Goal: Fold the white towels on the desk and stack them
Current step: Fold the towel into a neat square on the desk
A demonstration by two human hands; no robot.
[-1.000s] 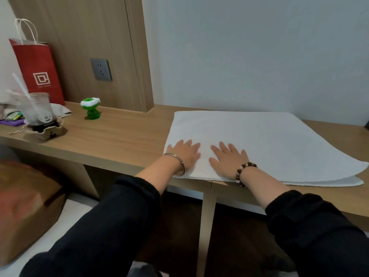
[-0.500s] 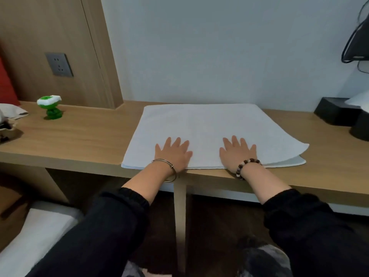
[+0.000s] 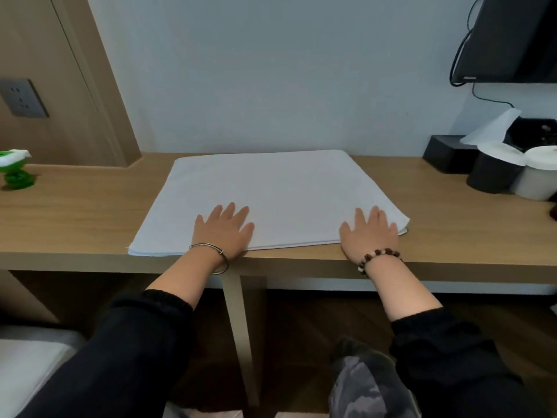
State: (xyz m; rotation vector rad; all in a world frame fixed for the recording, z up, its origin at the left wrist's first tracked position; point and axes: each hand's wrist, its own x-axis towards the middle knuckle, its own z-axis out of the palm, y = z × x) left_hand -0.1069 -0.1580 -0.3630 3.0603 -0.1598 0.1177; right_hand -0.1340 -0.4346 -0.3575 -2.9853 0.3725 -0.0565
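So the folded white towel [image 3: 271, 191] lay flat in the middle of the wooden desk [image 3: 75, 212], far edge close to the wall, with layers showing along the near edge. Both hands were flat on it, fingers straight and gripping nothing. The left hand [image 3: 223, 230], wearing a metal bangle [image 3: 211, 256], pressed near the front edge. The right hand [image 3: 369, 233], with a beaded bracelet [image 3: 379, 256], sat by the front right corner. A black paper cup [image 3: 491, 173] and a white paper cup [image 3: 538, 176] stood off to the right, and a green gadget [image 3: 15, 171] far left.
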